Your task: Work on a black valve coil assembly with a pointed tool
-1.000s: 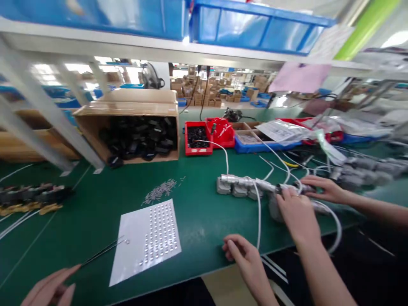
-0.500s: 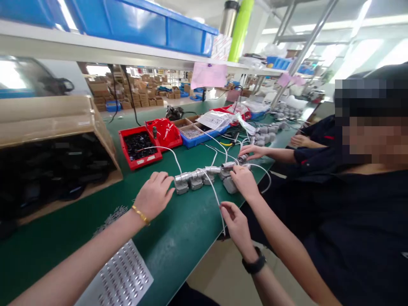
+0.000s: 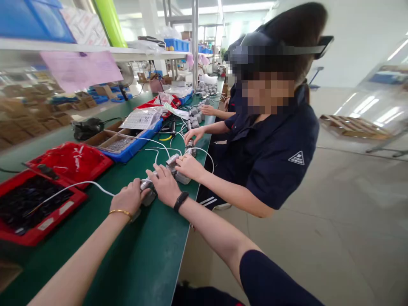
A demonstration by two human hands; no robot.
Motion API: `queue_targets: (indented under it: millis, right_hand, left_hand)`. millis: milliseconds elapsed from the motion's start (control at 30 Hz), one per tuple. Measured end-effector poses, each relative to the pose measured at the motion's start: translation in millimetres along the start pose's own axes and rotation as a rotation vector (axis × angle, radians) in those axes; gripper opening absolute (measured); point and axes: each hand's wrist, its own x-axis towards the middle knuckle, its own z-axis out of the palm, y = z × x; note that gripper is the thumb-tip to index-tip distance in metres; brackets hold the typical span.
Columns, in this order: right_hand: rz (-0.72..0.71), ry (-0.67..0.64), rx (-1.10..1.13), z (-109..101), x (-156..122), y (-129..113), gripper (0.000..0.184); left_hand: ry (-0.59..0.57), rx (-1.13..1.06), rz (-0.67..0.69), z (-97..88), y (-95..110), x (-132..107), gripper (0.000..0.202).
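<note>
My left hand (image 3: 127, 199) curls around the near end of a row of grey metal housings (image 3: 149, 198) on the green bench (image 3: 145, 250). Beside it, my right hand (image 3: 165, 185) bends its fingers over the far part of the same row, largely hiding the pieces under it. A white cable (image 3: 92, 182) runs leftward from near my left hand, over a red tray. Just beyond my right hand, a co-worker's hand (image 3: 191, 167) rests on more grey housings (image 3: 183, 177), and that person's other hand (image 3: 194, 135) touches a metal piece farther back.
Red trays (image 3: 75, 199) with black parts and a red bag stand at left. Behind them is a blue divided bin (image 3: 127, 148) with small parts and a bagged paper (image 3: 142, 118). Yellow-handled pliers (image 3: 168, 135) lie among cables. A co-worker (image 3: 255, 144) sits at right.
The view has swung right. My left hand has come onto the near housing, and my right hand has left the hanging white cable and reached forward onto the row.
</note>
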Motion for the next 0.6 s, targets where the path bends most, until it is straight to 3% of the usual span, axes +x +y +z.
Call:
queue_targets:
  millis: [100,600]
  right_hand:
    - [-0.077,-0.094,-0.115,8.1,16.0,4.2,0.039]
    - [-0.192,-0.179,-0.116,23.8,44.5,26.8,0.038]
  left_hand:
    - [-0.014,0.018,0.006,-1.3,3.4,-1.2,0.035]
    - [0.080,0.016,-0.025,3.8,8.2,10.8,0.034]
